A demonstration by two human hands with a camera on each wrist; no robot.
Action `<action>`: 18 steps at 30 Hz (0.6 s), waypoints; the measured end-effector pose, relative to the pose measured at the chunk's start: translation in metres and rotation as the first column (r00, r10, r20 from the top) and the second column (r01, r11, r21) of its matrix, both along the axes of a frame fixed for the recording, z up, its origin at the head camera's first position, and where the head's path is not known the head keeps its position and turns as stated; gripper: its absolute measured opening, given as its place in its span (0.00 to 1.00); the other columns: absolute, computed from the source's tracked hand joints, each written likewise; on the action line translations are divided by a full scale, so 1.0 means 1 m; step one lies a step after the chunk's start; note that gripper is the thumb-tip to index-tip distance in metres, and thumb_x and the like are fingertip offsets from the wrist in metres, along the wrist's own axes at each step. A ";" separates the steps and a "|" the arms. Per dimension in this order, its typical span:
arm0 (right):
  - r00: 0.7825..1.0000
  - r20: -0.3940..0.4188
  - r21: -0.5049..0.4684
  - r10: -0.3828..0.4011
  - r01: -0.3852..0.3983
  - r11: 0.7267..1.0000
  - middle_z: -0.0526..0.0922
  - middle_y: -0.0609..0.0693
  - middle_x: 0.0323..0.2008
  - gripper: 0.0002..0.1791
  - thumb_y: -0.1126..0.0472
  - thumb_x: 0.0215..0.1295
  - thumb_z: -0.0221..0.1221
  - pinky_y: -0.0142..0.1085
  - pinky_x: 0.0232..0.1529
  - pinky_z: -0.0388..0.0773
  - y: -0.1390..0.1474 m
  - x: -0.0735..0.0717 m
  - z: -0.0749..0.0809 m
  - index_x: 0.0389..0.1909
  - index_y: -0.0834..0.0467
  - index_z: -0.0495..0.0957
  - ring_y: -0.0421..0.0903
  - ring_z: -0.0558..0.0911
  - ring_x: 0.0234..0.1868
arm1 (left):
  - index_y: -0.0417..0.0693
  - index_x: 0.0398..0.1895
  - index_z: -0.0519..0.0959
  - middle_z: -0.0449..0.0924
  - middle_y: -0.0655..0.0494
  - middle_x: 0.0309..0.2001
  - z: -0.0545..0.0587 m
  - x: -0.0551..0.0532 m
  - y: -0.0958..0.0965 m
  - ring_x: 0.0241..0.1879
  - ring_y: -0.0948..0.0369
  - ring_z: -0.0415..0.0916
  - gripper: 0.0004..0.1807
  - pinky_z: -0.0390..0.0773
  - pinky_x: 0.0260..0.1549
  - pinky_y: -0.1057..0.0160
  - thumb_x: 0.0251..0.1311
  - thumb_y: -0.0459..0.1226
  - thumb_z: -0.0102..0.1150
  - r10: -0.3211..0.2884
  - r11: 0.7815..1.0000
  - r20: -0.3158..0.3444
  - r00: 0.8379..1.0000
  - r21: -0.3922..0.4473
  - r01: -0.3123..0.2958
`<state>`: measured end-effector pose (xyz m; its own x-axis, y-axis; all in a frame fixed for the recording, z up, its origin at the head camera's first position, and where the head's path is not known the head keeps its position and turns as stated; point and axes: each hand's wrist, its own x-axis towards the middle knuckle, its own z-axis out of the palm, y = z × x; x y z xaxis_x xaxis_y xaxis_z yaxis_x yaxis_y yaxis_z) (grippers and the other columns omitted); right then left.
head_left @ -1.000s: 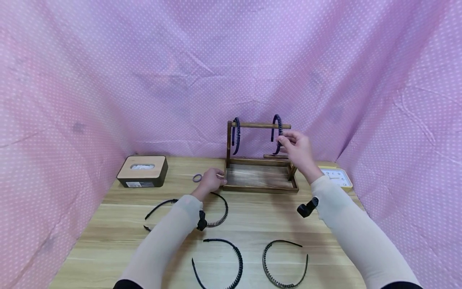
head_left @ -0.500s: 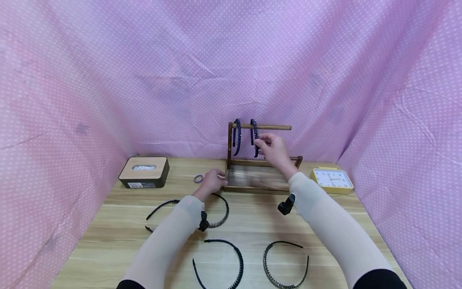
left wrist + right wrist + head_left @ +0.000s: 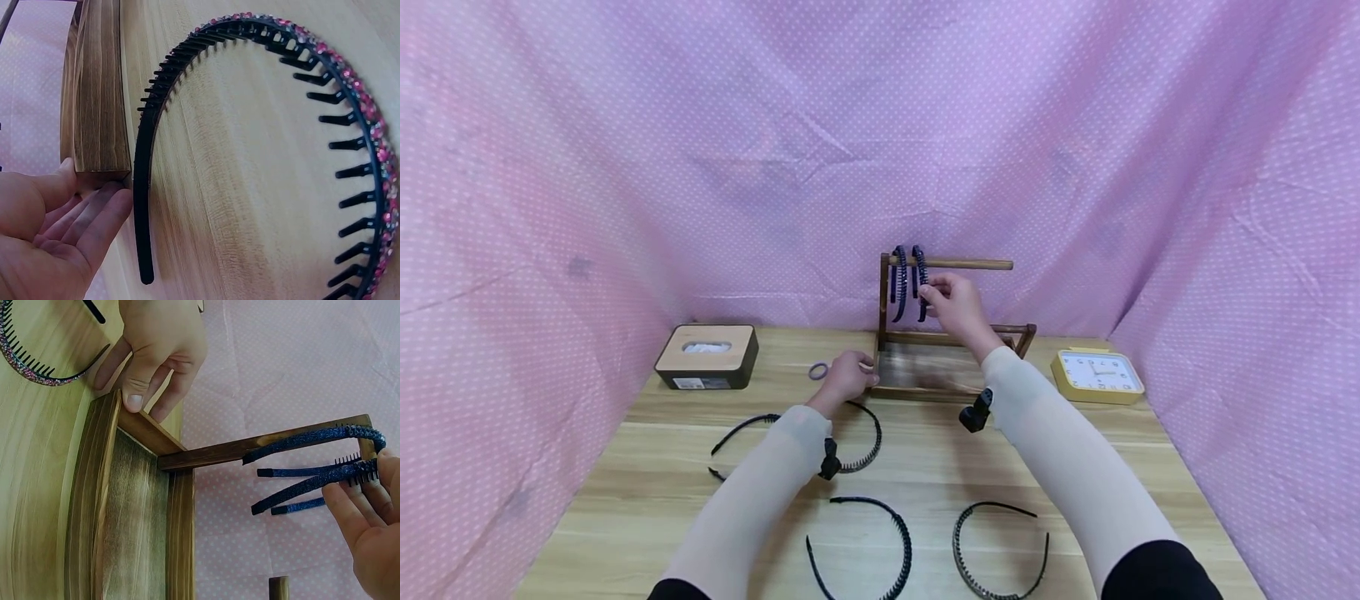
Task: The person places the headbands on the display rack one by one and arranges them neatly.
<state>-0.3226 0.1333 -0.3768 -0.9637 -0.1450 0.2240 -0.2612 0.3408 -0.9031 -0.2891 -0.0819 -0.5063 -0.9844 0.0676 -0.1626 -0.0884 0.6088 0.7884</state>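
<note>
A dark blue headband (image 3: 921,265) hangs over the upper rod of the wooden rack (image 3: 883,317), and my right hand (image 3: 958,310) pinches its near side between thumb and fingers. Just left of it, a second blue headband (image 3: 901,287) hangs close to the upright post. In the right wrist view the held headband (image 3: 294,489) shows comb teeth near its bend. My left hand (image 3: 848,377) grips the left end of the rack's tray, the thumb over the rim and the fingers outside. A headband with pink and silver stones (image 3: 382,134) lies beside that hand on the table.
Two toothed headbands, a black one (image 3: 907,546) and a greyish one (image 3: 957,546), lie on the near table. Another (image 3: 745,423) is partly behind the left forearm. A purple ring (image 3: 818,372), a tissue box (image 3: 707,358) and a yellow clock (image 3: 1097,377) stand around the rack.
My right hand has slid the held headband leftward along the upper rod, from near its free end to close beside the other headband. The left hand has stayed on the tray.
</note>
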 end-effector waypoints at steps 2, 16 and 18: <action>1.000 0.009 0.006 0.008 -0.008 1.000 0.86 0.66 0.49 0.15 0.62 0.76 0.59 0.42 0.45 0.88 0.000 -0.001 -0.001 0.53 0.70 0.78 0.58 0.86 0.50 | 0.37 0.59 0.80 0.87 0.44 0.50 0.001 0.001 0.000 0.46 0.53 0.85 0.20 0.86 0.37 0.62 0.65 0.31 0.68 -0.003 1.000 -0.002 1.000 0.002 0.003; 0.999 0.034 -0.025 0.037 -0.036 0.999 0.85 0.65 0.50 0.16 0.60 0.76 0.59 0.47 0.49 0.87 -0.002 -0.010 -0.007 0.55 0.68 0.78 0.57 0.86 0.51 | 0.36 0.60 0.78 0.87 0.44 0.50 0.008 0.004 0.001 0.42 0.54 0.86 0.21 0.87 0.36 0.63 0.65 0.31 0.67 -0.002 0.999 0.014 1.000 0.033 0.002; 0.999 0.034 -0.030 0.036 -0.035 0.999 0.85 0.65 0.51 0.17 0.60 0.76 0.59 0.50 0.51 0.86 -0.002 -0.009 -0.007 0.56 0.68 0.78 0.57 0.85 0.51 | 0.35 0.60 0.78 0.87 0.44 0.49 0.009 0.004 0.002 0.40 0.56 0.86 0.21 0.86 0.34 0.64 0.65 0.30 0.67 -0.002 0.999 0.012 1.000 0.037 0.002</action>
<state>-0.3318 0.1310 -0.3836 -0.9654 -0.1735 0.1950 -0.2409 0.3054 -0.9212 -0.2846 -0.0802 -0.4975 -0.9823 0.0756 -0.1716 -0.0968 0.5793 0.8094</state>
